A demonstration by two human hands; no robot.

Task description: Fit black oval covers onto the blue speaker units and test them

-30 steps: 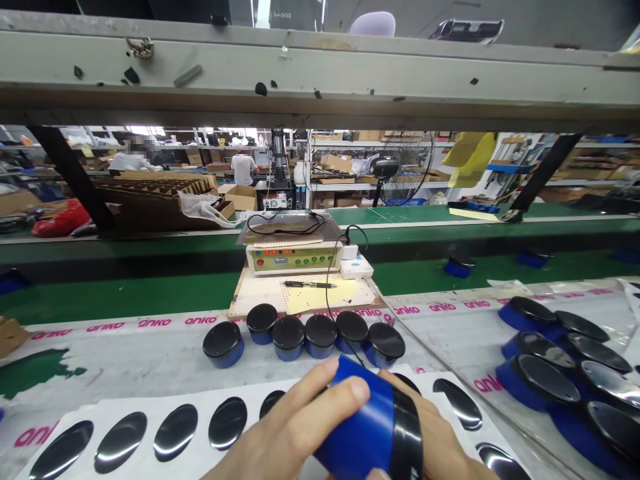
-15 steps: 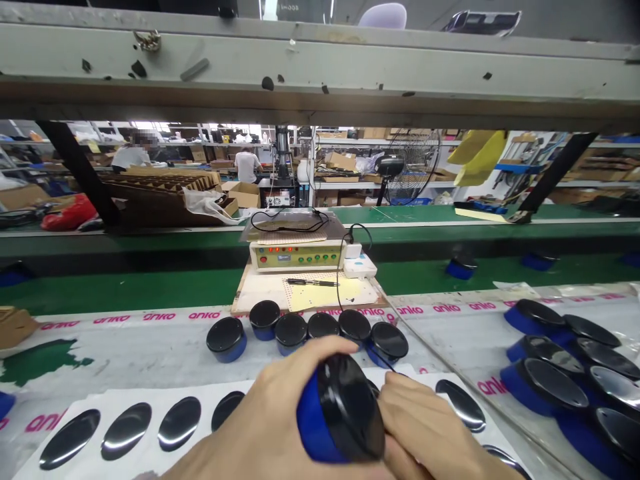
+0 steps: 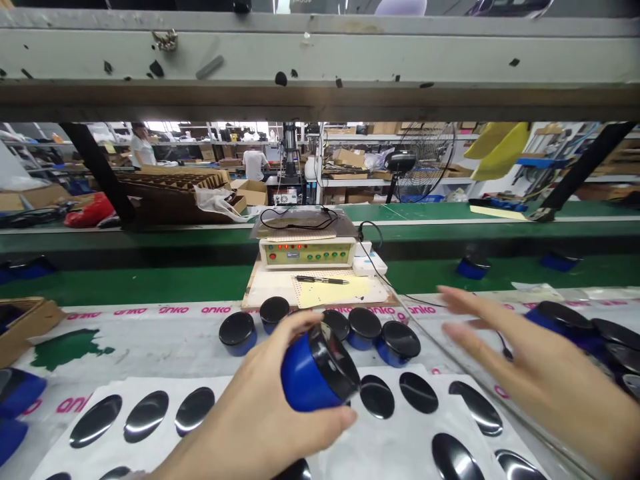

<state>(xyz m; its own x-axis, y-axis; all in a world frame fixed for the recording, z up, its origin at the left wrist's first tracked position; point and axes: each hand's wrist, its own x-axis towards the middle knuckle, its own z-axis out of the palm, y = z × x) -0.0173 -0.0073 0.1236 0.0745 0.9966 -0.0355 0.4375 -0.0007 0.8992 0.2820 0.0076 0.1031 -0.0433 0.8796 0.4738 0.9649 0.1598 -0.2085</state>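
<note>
My left hand (image 3: 260, 393) grips a squat round blue unit with a glossy black top (image 3: 317, 370), tilted so the top faces right. To the right, my right hand (image 3: 525, 360) is apart from it, fingers stretched out and separated. A thin black cable with a small plug end (image 3: 506, 352) runs behind that hand; whether they touch is unclear. Beyond my left hand stand several more blue units with black tops (image 3: 237, 332), upright on the wrapped bench. White sheets bearing glossy black ovals (image 3: 377, 397) lie under and around my hands.
A control box with buttons and red lights (image 3: 307, 253) sits on a board behind the units, beside a pen (image 3: 321, 280). More blue units crowd the right side (image 3: 560, 320). A green conveyor (image 3: 165, 280) crosses behind; a shelf beam (image 3: 320, 60) spans overhead.
My right hand has left the blue unit and swung right, its fingers opening; the cable now extends rightward too. My left hand keeps the unit, shifted slightly left and up.
</note>
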